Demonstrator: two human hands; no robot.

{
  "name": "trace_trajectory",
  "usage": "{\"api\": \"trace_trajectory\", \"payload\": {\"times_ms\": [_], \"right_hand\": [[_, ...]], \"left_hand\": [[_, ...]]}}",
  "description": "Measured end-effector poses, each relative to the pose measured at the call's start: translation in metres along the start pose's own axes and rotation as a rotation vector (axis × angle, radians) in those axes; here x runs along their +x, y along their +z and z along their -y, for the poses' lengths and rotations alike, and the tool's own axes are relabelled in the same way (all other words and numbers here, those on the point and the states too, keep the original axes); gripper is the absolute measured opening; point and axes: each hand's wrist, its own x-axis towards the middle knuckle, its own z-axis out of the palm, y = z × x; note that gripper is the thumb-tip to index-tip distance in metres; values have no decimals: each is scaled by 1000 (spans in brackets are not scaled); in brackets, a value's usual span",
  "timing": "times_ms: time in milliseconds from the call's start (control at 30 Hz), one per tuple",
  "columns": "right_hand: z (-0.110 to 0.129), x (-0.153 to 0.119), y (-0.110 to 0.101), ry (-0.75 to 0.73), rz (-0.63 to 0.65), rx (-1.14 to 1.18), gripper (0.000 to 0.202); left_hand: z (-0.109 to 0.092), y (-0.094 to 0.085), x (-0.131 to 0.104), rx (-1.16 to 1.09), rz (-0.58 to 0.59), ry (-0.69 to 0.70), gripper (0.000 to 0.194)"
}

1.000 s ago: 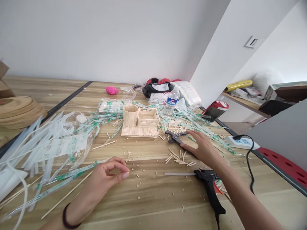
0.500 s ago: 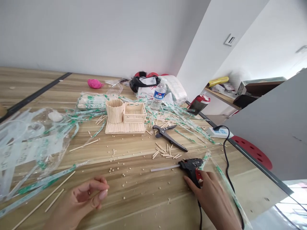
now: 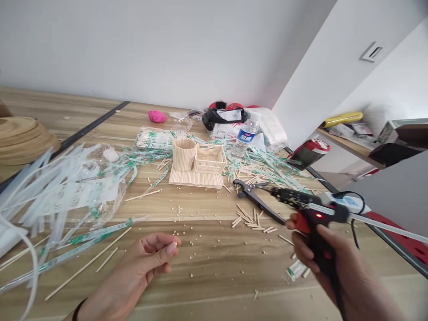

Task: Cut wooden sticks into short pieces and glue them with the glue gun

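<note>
Within right hand [image 3: 354,263]: glue gun [image 3: 323,209] (red-lit)

Left hand [image 3: 150,263]: thumb and forefinger pinched, other fingers curled. Right hand [image 3: 334,254]: aloft, fingers wrapped in grip.

Pink ball of yarn [image 3: 157,117] near back edge of table [image 3: 227,292], left of middle. Black headset [image 3: 210,118] farther right, by same edge; white plastic bag [image 3: 272,125] beside it, toward back right corner. Water bottle [image 3: 245,135], blue label, just in front. Dark can [image 3: 309,154], red top, at right edge. Tan coil [image 3: 26,145] by left edge. Past right edge: shelf [image 3: 344,141] with yellow packet [image 3: 344,119], red stool [image 3: 404,243].
</note>
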Motion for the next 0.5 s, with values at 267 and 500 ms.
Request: {"api": "trace_trajectory", "payload": {"times_ms": [267, 500], "right_hand": [[-17, -2, 101, 338, 505, 275, 36], [-45, -13, 92, 343, 648, 243, 51]], "left_hand": [[4, 1, 8, -176, -82, -83, 37], [10, -4, 7, -70, -93, -47, 30]]}}
